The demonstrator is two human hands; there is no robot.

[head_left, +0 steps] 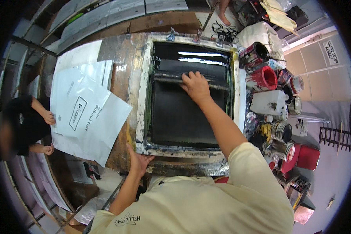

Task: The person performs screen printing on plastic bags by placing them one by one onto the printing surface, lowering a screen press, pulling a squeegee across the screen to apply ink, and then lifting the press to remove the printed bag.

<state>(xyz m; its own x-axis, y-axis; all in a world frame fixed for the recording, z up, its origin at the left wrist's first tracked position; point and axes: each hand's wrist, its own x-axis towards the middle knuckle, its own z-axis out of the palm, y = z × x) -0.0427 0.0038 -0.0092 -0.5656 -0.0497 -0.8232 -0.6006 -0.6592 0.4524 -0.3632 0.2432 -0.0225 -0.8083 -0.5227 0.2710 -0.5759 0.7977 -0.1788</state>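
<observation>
- Grips the squeegee (167, 77) in the right hand (195, 86), with fingers bent over the bar near its middle.
- Lies crosswise inside the screen (144, 97), in the far half, reaching nearly from one side rail to the other.
- Covered with black ink (183, 113) within the frame, dull on the near side of the squeegee, glossy with bright reflections at the far end.
- Holds nothing visible in the left hand (139, 160): spread, with thumb and fingers apart, at the near left corner of the screen; cannot tell whether touching the frame.
- Fitted with metal clamps (171, 36) along the far edge of the screen.
- Set flat on a worn, stained desk (123, 78).
- To the left on the same desk, overlapping white sheets (93, 113) with black print, apart from the screen.
- Beyond those, at the left edge of the desk, a co-worker in a black shirt (25, 121), with one hand by the sheets and the other curled.
- Right of the screen, crowded together: a red tub (267, 78), a whitish jerrycan (265, 102) and metal tins (282, 151).
- At the far left, a rack (33, 46); at the top, a bare foot (223, 18).
</observation>
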